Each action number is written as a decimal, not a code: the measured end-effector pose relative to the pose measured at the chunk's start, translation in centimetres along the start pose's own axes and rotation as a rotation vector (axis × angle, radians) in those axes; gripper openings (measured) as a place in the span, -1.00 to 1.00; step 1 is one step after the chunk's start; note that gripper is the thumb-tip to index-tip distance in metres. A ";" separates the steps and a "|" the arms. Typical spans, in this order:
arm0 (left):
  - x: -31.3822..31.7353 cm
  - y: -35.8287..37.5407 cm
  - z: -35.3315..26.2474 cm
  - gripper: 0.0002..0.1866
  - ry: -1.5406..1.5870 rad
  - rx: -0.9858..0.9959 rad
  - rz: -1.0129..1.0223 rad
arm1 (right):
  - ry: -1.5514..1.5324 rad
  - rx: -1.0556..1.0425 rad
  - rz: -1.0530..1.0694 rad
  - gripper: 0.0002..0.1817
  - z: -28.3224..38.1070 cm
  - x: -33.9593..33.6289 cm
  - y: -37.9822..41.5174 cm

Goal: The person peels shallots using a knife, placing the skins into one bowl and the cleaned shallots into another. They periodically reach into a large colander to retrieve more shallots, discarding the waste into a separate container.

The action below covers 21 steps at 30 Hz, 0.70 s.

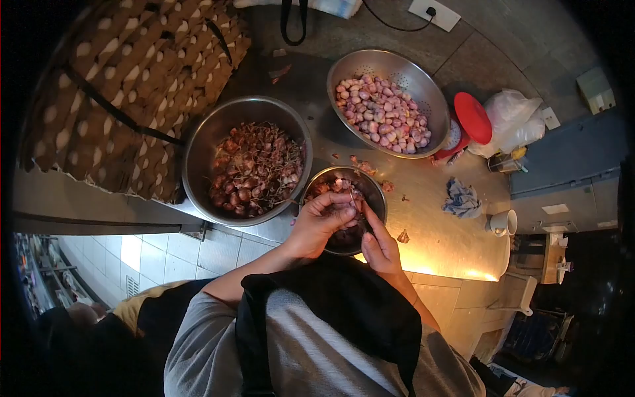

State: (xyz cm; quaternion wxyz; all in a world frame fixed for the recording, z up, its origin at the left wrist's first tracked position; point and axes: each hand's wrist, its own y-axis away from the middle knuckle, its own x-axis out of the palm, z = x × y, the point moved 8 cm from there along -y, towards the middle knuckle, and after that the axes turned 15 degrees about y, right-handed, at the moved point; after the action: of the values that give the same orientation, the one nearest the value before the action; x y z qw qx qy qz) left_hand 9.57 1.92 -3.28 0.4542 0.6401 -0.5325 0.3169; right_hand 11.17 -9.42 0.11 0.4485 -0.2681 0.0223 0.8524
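Both hands are together over a small metal bowl (378,192) with reddish shallots and skins in it. My left hand (317,228) pinches with thumb and forefinger on what looks like a small shallot (358,200), mostly covered by the fingers. On the other side, my right hand (382,246) has its forefinger reaching to the same spot and its thumb bent inward; whatever lies within its grip is hidden. A large metal bowl (192,165) of unpeeled shallots (245,194) with dry roots stands to the left. Peeled pink shallots (380,112) fill part of a metal colander (423,73) beyond.
Stacked egg trays (126,86) tied with black straps stand at left. Loose skins (387,186) lie on the metal counter (423,228). Rightward are a red-lidded container (472,119), a crumpled cloth (462,198) and a white cup (504,223). Another person (142,311) is at lower left.
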 end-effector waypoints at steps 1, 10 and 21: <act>0.0 0.0 0.0 -0.76 -0.009 0.014 0.018 | 0.119 -0.087 -0.027 -0.53 0.2 -0.1 0.0; 0.2 0.0 -0.2 -0.73 -0.016 0.018 0.026 | -0.567 0.313 0.145 -0.53 -0.8 0.6 1.0; 0.7 0.1 0.1 -0.70 -0.059 -0.036 0.047 | -0.503 0.287 0.006 -0.52 -2.1 0.1 0.8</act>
State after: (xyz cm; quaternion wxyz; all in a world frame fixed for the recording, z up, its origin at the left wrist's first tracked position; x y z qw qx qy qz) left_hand 9.66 1.52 -2.68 0.4422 0.6283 -0.5659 0.2991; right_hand 11.37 -10.40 -1.91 0.4706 0.0182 0.0317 0.8816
